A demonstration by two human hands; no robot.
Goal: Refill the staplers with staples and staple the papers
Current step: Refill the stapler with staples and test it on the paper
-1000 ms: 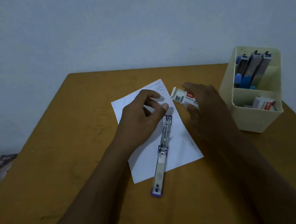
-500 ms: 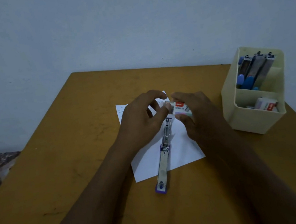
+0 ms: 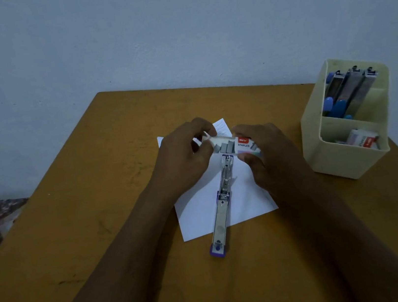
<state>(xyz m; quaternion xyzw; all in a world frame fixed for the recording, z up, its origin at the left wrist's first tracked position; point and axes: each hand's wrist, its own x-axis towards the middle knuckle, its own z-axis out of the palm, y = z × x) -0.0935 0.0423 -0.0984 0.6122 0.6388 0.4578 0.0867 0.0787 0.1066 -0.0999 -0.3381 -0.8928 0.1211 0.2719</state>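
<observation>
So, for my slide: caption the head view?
Hands hold a half-open staple box over an opened stapler on paper.

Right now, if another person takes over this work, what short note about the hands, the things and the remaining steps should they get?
Left hand: pinches the slid-out tray end of the staple box.
Right hand: grips the box sleeve.
Staples show in the tray.
Purple stapler lies opened flat on the paper, below the box.
Three more staplers and another staple box sit in the cream organizer, at the right.
Done: stapler opened, box opened.
Remaining: load staples, close, staple paper, refill the others.
</observation>
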